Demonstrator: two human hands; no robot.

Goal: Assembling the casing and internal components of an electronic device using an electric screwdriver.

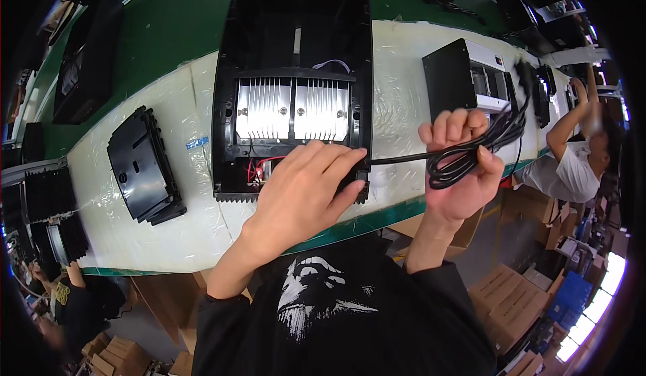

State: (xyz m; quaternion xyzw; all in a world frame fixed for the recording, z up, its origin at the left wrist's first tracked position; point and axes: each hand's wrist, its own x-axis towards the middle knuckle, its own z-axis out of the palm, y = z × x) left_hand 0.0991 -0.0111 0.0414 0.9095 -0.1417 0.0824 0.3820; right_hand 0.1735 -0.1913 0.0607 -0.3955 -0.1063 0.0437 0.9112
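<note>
My left hand (303, 181) is reaching across the lower right corner of a black plastic housing (225, 171). Its thumb and index finger are standing partly apart, their tips lying at the side wall just where a black cable (400, 159) is meeting it; I cannot tell whether they are gripping anything there. The cable is running out to the right, above the table edge, into my right hand (464, 191), where its looped bundle is lying across my palm. My right fingers are curling partway, thumb bent toward them, and they are holding the loops loosely.

Inside the housing, two finned metal heat sinks (266, 110) are sitting side by side, with red wires (252, 171) showing just left of my left hand. The housing is lying on a plastic-covered white table (397, 93). Left of it, black plastic panels (138, 167) are resting beside a strip of blue tape (198, 142). A black-and-silver box (445, 79) is standing beyond my right hand. Farther right, a co-worker (565, 167) in a pale shirt is raising an arm.
</note>
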